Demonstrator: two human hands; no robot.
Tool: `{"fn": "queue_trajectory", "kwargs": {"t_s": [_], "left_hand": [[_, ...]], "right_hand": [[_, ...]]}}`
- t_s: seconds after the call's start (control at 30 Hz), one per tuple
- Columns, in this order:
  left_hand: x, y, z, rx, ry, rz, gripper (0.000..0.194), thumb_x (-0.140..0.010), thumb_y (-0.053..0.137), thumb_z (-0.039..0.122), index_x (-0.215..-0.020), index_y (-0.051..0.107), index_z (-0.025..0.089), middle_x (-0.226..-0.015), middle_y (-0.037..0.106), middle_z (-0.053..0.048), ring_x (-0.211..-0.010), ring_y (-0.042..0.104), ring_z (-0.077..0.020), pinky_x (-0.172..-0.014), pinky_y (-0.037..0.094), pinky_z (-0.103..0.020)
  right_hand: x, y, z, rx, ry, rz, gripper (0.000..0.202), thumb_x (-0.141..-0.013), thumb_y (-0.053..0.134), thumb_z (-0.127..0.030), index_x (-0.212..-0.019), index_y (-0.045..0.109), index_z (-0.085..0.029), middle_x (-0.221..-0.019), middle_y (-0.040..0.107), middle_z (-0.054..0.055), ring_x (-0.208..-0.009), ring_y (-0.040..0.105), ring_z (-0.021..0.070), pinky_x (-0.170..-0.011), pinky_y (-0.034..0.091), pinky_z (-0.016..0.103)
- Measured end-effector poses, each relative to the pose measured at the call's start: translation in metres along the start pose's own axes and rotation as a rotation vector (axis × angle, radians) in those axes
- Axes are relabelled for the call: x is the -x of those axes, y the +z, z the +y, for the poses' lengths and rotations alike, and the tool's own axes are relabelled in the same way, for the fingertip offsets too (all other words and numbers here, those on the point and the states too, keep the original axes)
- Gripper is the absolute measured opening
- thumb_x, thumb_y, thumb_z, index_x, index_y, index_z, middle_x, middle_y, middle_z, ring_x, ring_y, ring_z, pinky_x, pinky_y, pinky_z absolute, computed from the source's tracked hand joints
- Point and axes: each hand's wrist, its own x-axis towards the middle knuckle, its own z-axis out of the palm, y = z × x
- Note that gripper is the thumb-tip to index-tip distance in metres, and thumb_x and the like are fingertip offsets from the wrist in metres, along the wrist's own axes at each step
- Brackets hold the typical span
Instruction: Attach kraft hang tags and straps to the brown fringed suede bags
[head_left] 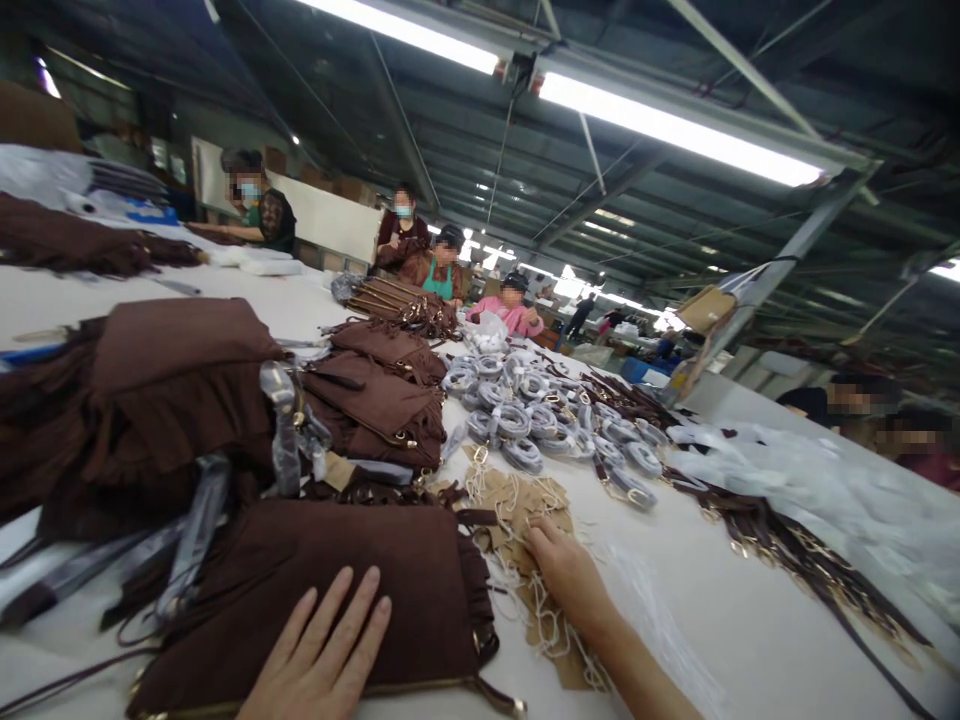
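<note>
A dark brown fringed bag (pixel 420 570) lies flat at the front of the white table. My left hand (pixel 322 640) rests on it, palm down with fingers spread. To the right of the bag is a pile of tan paper tags (pixel 517 500) with white strings. My right hand (pixel 562 570) reaches into this pile, its fingers bent down against the tags; the fingertips are partly hidden, and whether a tag is between them is not visible.
More brown bags (pixel 187 390) are stacked at left and behind. Wrapped coiled straps (pixel 514 420) lie beyond the tags. Dark straps with gold clasps (pixel 795 550) and clear plastic bags (pixel 787 470) lie at right. Several people sit or stand around the table.
</note>
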Motion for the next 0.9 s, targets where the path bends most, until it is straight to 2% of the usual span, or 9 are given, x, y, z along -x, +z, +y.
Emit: {"fn": "queue_trajectory", "kwargs": {"t_s": [0.2,0.33,0.4,0.47,0.53,0.63,0.73,0.8,0.9], "left_hand": [[-0.014,-0.039,0.015,0.137,-0.185,-0.326,0.085,-0.077,0.071,0.036,-0.151,0.029,0.028,-0.155,0.036,-0.011,-0.14,0.035,-0.0348,-0.111,0.034,-0.05],[-0.016,-0.043,0.02,0.312,-0.27,-0.564,0.088,-0.076,0.073,0.037,-0.151,0.026,0.029,-0.16,0.02,-0.013,-0.145,0.022,-0.0372,-0.114,0.028,-0.06],[-0.013,-0.039,0.021,0.36,-0.295,-0.588,0.086,-0.081,0.069,0.046,-0.152,0.024,0.029,-0.161,0.015,-0.014,-0.146,0.018,-0.0373,-0.114,0.026,-0.061],[-0.011,-0.031,0.025,0.369,-0.309,-0.548,0.084,-0.085,0.06,0.057,-0.153,0.019,0.027,-0.161,0.012,-0.014,-0.147,0.014,-0.0369,-0.115,0.024,-0.062],[-0.01,-0.02,0.032,0.359,-0.291,-0.506,0.085,-0.087,0.052,0.064,-0.154,0.018,0.023,-0.161,0.012,-0.015,-0.147,0.014,-0.0366,-0.115,0.023,-0.061],[-0.016,-0.005,0.043,0.312,-0.201,-0.461,0.085,-0.088,0.046,0.068,-0.152,0.025,0.016,-0.158,0.023,-0.017,-0.145,0.023,-0.0359,-0.114,0.028,-0.057],[-0.024,0.005,0.047,0.165,-0.101,-0.29,0.081,-0.087,0.046,0.069,-0.145,0.041,0.013,-0.15,0.042,-0.017,-0.136,0.04,-0.0347,-0.109,0.033,-0.048],[-0.025,0.011,0.044,0.02,-0.048,-0.114,0.067,-0.089,0.05,0.059,-0.139,0.05,0.015,-0.142,0.054,-0.014,-0.129,0.048,-0.0318,-0.108,0.032,-0.043],[-0.024,0.023,0.038,-0.091,-0.007,-0.014,0.046,-0.09,0.054,0.033,-0.134,0.055,0.023,-0.138,0.059,-0.006,-0.126,0.049,-0.0278,-0.109,0.028,-0.041]], "right_hand": [[-0.001,-0.001,0.005,0.06,-0.103,-0.046,0.028,-0.086,0.039,0.001,-0.089,0.061,-0.016,-0.095,0.066,0.012,-0.074,0.067,0.0192,-0.063,0.049,0.026],[-0.009,0.004,0.012,0.042,-0.179,-0.02,0.033,-0.079,0.037,0.005,-0.077,0.061,-0.017,-0.081,0.065,0.013,-0.06,0.065,0.0215,-0.051,0.046,0.029],[-0.015,0.01,0.018,0.088,-0.215,0.009,0.034,-0.079,0.036,0.003,-0.077,0.061,-0.019,-0.08,0.064,0.012,-0.056,0.063,0.0204,-0.048,0.043,0.029],[-0.02,0.011,0.022,0.062,-0.219,0.03,0.029,-0.081,0.038,-0.004,-0.074,0.06,-0.021,-0.081,0.063,0.012,-0.055,0.061,0.0206,-0.046,0.04,0.03],[-0.026,0.004,0.024,-0.106,-0.167,0.042,0.021,-0.082,0.043,-0.015,-0.069,0.058,-0.022,-0.081,0.061,0.011,-0.058,0.059,0.0213,-0.049,0.041,0.031],[-0.032,-0.022,0.023,-0.63,0.081,0.009,0.015,-0.075,0.054,-0.029,-0.061,0.056,-0.023,-0.076,0.06,0.007,-0.062,0.055,0.0202,-0.056,0.043,0.032],[-0.035,-0.052,0.022,-0.956,0.314,-0.022,0.018,-0.07,0.061,-0.037,-0.061,0.056,-0.022,-0.07,0.062,0.004,-0.054,0.05,0.0166,-0.048,0.039,0.028],[-0.036,-0.068,0.023,-1.043,0.383,-0.005,0.022,-0.073,0.057,-0.043,-0.068,0.057,-0.021,-0.063,0.06,0.001,-0.046,0.045,0.0138,-0.043,0.034,0.026],[-0.041,-0.085,0.028,-1.214,0.442,0.066,0.023,-0.076,0.055,-0.045,-0.074,0.054,-0.022,-0.069,0.064,0.002,-0.052,0.054,0.014,-0.042,0.034,0.023]]}}
